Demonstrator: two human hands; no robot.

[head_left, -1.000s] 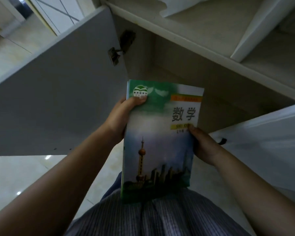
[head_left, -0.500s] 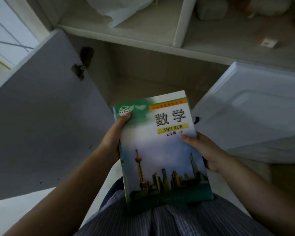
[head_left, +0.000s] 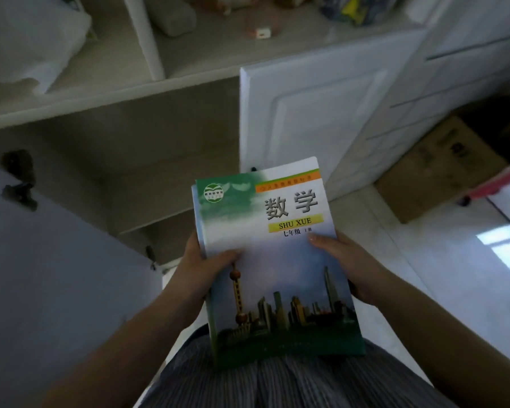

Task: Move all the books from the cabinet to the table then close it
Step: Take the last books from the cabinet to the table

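Holding a stack of books point(head_left: 277, 260) at 6 o'clock, close against the striped shirt point(head_left: 292, 387), clear of the cabinet and not yet on any worktop.

Item: books. Top volume is a maths textbook with a skyline cover; page edges of at least one more show beneath it at 12 o'clock. How many there are cannot be told.

Left hand point(head_left: 202, 270): clenched on the stack's 9 o'clock edge, thumb flat on the cover, fingers hidden below.

Right hand point(head_left: 348, 266): clenched on the 3 o'clock edge, thumb on the cover near the title band.

Cabinet point(head_left: 147, 172): open, at 10 to 12 o'clock. Left door point(head_left: 56, 275) swung wide at 9 o'clock; right door point(head_left: 312, 119) ajar at 1 o'clock. The part of the interior in view looks empty.

Cardboard box point(head_left: 436, 169): on the floor at 2 o'clock, near the right door.

Risks, judged:
- Glossy covers may slide on one another; tilting the stack could let the top book slip off.
- Turning away may knock an elbow or the stack against either open door.
- The box could trip a step towards 2 o'clock.
- No worktop is in view, so the carry is made partly unsighted.
- Both doors remain to be shut.
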